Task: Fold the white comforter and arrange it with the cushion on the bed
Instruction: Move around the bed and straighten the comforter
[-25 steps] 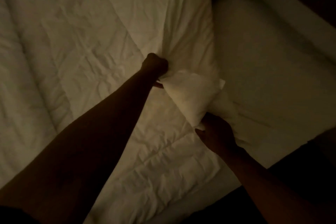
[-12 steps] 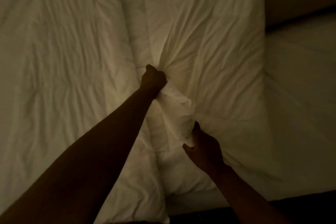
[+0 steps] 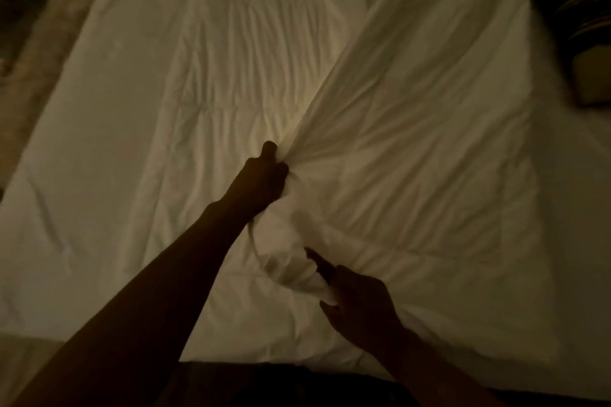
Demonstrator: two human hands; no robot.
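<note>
White quilted fabric, the one comforter [image 3: 231, 76], lay across the bed [image 3: 568, 175], its folded layer running up and right from the fingers. The left hand [image 3: 261, 178] gripped a bunch; nearer, the right hand [image 3: 360, 304] pinched its corner. One dark cushion [image 3: 585, 26] sat far right.

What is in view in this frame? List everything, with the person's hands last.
white comforter: one, white, spread across the bed, bunched where it is gripped
cushion: one, dark with pale stripes, far right edge, partly cut off
bed: one, pale bare strip along the right side
floor: one dim brownish strip, far left
left hand: one, gripping a gathered fold at centre
right hand: one, holding the comforter's edge, lower centre
</note>
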